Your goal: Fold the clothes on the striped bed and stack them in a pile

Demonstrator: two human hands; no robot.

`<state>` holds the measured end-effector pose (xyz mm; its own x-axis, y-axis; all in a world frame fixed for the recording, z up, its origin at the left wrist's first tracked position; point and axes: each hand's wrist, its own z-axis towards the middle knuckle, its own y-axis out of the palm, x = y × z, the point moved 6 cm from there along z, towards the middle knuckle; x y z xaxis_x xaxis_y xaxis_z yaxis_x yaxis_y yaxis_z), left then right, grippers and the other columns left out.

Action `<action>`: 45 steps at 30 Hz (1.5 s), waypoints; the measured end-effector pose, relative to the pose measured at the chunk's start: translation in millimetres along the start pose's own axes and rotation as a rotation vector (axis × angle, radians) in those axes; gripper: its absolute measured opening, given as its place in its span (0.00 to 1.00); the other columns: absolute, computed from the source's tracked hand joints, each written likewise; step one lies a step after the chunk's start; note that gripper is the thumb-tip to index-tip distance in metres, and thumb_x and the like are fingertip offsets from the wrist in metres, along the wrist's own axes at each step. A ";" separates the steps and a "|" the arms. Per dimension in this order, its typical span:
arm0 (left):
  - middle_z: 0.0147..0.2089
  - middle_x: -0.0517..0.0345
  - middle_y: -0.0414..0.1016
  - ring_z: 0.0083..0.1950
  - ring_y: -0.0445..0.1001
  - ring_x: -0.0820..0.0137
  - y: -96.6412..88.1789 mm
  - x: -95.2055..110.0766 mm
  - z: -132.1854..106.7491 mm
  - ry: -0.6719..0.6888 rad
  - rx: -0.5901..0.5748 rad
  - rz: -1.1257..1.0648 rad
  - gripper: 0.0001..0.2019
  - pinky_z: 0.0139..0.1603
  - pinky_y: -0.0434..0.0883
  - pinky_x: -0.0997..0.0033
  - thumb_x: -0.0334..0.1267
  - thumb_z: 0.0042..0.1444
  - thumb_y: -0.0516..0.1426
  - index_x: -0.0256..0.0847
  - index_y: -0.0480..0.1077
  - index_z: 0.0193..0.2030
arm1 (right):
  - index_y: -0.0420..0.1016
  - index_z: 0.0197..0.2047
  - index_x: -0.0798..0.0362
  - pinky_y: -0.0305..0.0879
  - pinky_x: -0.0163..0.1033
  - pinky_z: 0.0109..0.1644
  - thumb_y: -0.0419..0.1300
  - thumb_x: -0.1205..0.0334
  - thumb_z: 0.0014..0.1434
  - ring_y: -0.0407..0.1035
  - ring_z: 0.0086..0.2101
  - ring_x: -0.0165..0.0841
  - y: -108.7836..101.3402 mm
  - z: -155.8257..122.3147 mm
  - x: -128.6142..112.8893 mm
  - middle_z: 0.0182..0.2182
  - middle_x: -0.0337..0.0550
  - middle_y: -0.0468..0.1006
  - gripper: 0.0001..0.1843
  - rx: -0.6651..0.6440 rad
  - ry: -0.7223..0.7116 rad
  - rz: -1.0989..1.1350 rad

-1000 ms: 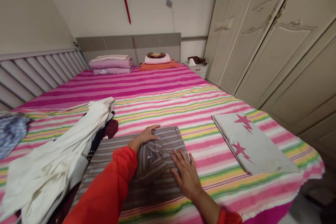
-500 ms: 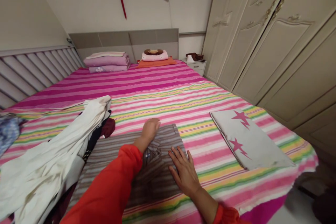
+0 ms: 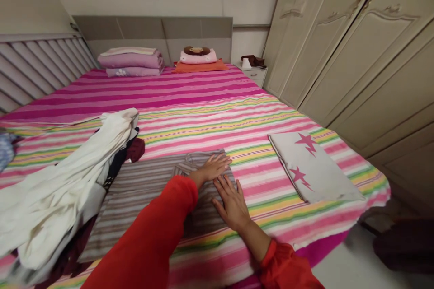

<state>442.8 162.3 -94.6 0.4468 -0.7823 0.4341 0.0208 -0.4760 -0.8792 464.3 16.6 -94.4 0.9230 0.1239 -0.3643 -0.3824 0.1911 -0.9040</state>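
Note:
A grey-brown striped shirt (image 3: 142,185) lies spread on the bed, its collar near the top edge. My left hand (image 3: 213,167) rests on the shirt's upper right part with fingers stretched out. Just below it, my right hand (image 3: 232,201) lies flat near the shirt's right edge, fingers spread. The fingertips of the right hand come close to the left hand; whether they touch, I cannot tell. Part of the shirt is hidden beneath my hands and the left red sleeve.
A heap of clothes with white trousers (image 3: 68,185) on top lies left of the shirt. To the right is a folded grey garment with pink stars (image 3: 315,167). Folded purple bedding (image 3: 132,61) and a pink pillow (image 3: 198,56) sit by the headboard (image 3: 142,29). Wardrobes (image 3: 352,63) line the right.
My left hand has moved right from the collar and its fingers have straightened out over the shirt. My right hand stays near the right edge. The view has tilted slightly downward.

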 end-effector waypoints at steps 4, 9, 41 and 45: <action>0.75 0.63 0.47 0.75 0.40 0.68 -1.0 -2.2 2.6 -0.038 0.003 0.012 0.25 0.73 0.39 0.50 0.49 0.69 0.36 0.55 0.51 0.70 | 0.56 0.69 0.43 0.42 0.65 0.67 0.50 0.54 0.67 0.46 0.68 0.46 1.7 -15.8 -8.7 0.69 0.43 0.55 0.28 0.010 -0.055 -0.013; 0.74 0.62 0.52 0.74 0.46 0.67 -12.3 5.1 6.8 -0.088 0.042 0.034 0.23 0.72 0.43 0.52 0.44 0.68 0.41 0.54 0.56 0.68 | 0.55 0.69 0.38 0.42 0.66 0.67 0.49 0.58 0.68 0.46 0.68 0.45 1.8 -46.4 -16.6 0.68 0.40 0.57 0.27 -0.026 -0.099 0.056; 0.75 0.48 0.45 0.75 0.40 0.50 32.4 45.0 -128.2 -0.691 0.632 -0.339 0.31 0.71 0.45 0.39 0.55 0.64 0.40 0.43 0.52 0.70 | 0.79 0.33 0.51 0.74 0.47 0.41 0.72 0.54 0.33 0.78 0.33 0.45 -83.4 -7.7 61.2 0.28 0.42 0.83 0.20 0.080 0.778 1.358; 0.75 0.44 0.44 0.76 0.37 0.53 45.4 52.9 -117.2 -0.665 0.618 -0.479 0.34 0.72 0.44 0.42 0.57 0.64 0.39 0.39 0.50 0.71 | 0.79 0.39 0.50 0.74 0.48 0.41 0.70 0.53 0.37 0.78 0.35 0.45 -106.1 -15.1 50.4 0.33 0.43 0.84 0.23 0.082 0.732 1.390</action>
<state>362.6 52.2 -88.5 0.6721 -0.0941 0.7344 0.7000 -0.2427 -0.6717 552.1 -12.2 -20.2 -0.3292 -0.2347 -0.9146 -0.8948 0.3869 0.2227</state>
